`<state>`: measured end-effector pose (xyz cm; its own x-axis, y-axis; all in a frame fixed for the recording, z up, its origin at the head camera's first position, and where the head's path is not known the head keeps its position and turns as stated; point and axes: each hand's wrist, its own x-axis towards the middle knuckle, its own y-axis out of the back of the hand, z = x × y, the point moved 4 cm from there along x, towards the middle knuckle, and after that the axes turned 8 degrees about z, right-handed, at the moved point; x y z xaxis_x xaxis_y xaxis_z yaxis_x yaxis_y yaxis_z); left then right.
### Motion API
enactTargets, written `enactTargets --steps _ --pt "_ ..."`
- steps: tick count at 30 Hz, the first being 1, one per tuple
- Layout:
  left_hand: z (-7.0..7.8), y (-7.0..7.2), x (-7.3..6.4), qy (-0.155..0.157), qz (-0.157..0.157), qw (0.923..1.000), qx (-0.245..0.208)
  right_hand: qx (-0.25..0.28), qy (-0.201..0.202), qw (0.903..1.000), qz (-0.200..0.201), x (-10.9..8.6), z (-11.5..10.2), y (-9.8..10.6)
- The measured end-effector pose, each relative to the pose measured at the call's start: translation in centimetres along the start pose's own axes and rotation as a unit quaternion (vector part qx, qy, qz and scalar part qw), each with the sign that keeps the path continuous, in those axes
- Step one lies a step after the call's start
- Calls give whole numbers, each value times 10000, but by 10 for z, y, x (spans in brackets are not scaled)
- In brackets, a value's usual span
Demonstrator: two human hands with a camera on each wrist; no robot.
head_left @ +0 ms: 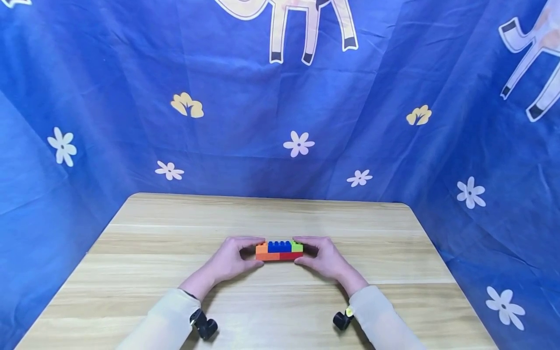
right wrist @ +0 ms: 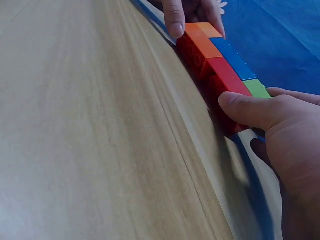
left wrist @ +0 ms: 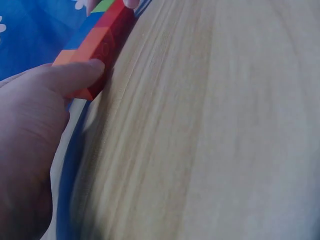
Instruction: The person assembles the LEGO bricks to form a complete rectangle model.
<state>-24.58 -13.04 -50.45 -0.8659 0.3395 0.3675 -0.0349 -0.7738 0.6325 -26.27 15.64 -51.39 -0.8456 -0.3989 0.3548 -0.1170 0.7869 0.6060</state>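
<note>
A two-layer block of toy building bricks is held between both hands at the middle of the table. Its lower layer is an orange brick [right wrist: 202,46] beside a red brick [head_left: 290,255]; above them lie a smaller orange brick [head_left: 261,248], a blue brick [head_left: 280,247] and a green brick [head_left: 297,247]. My left hand [head_left: 234,255] pinches the orange end between thumb and fingers. At the opposite end, my right hand [head_left: 321,257] pinches the red and green bricks. Hollow undersides show in the right wrist view, while studs face up and away in the head view.
The wooden table [head_left: 280,306] has rounded far corners. Blue cloth [head_left: 236,136] printed with flowers and animals hangs behind it and at both sides. Small black cameras [head_left: 204,326] sit on the wrists, close above the tabletop.
</note>
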Motion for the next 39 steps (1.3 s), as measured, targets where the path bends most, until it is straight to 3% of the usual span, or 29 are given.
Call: enactTargets --steps 11,20,39 --pt "-8 -4 1 491 -200 9968 -602 128 -253 9996 -58 1 2 5" --pt "-17 -4 -1 809 -184 9938 -744 178 -473 9981 -364 5 2 5" --pt "-9 -4 1 939 -255 9929 -683 169 -768 9956 -513 4 2 7"
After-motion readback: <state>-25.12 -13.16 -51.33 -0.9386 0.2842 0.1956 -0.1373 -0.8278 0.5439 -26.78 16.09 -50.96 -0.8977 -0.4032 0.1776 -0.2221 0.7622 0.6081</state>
